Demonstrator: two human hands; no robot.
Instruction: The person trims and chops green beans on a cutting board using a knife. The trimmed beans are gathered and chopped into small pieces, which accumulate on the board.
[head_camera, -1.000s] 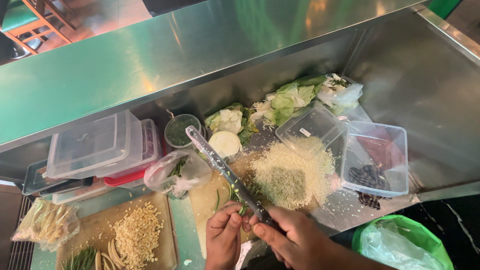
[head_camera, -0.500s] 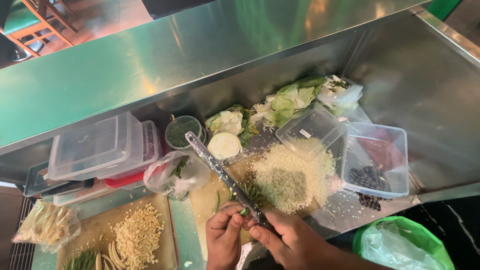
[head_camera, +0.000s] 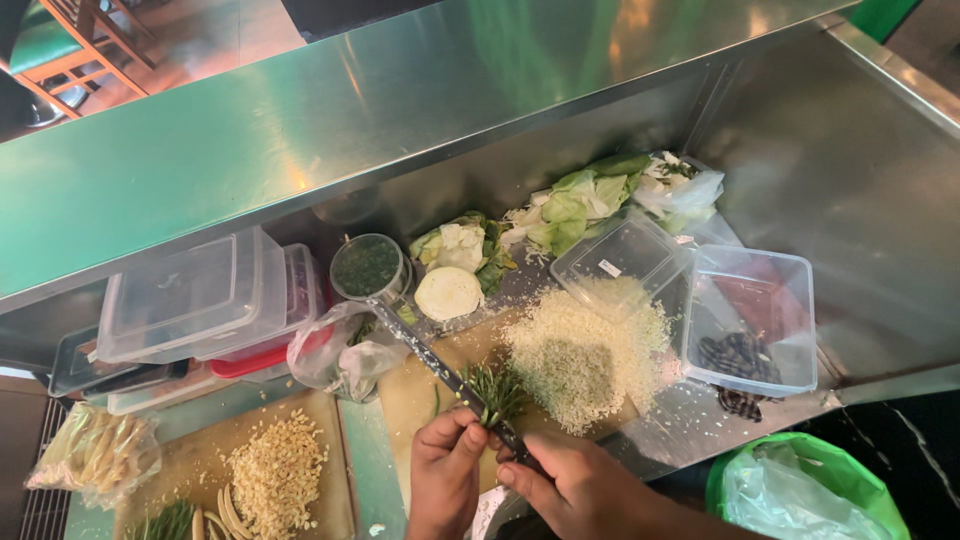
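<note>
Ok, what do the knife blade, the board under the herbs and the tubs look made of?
Knife: looks like steel, grey with a dull shine, flecked with bits. Board under the herbs: pale tan and matte, wood or plastic, cannot tell. Tubs: clear plastic, see-through walls with soft glare.

Commercial kitchen: steel counter (head_camera: 300, 130), cutting boards (head_camera: 420, 395), stacked food containers (head_camera: 190, 300).

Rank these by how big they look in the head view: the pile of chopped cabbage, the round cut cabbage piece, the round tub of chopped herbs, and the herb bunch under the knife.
1. Pile of chopped cabbage, clearly largest.
2. Round cut cabbage piece and round tub of chopped herbs: they look about alike, so I won't rank them.
3. Herb bunch, partly hidden by the left hand, so its rank is unsure.
</note>
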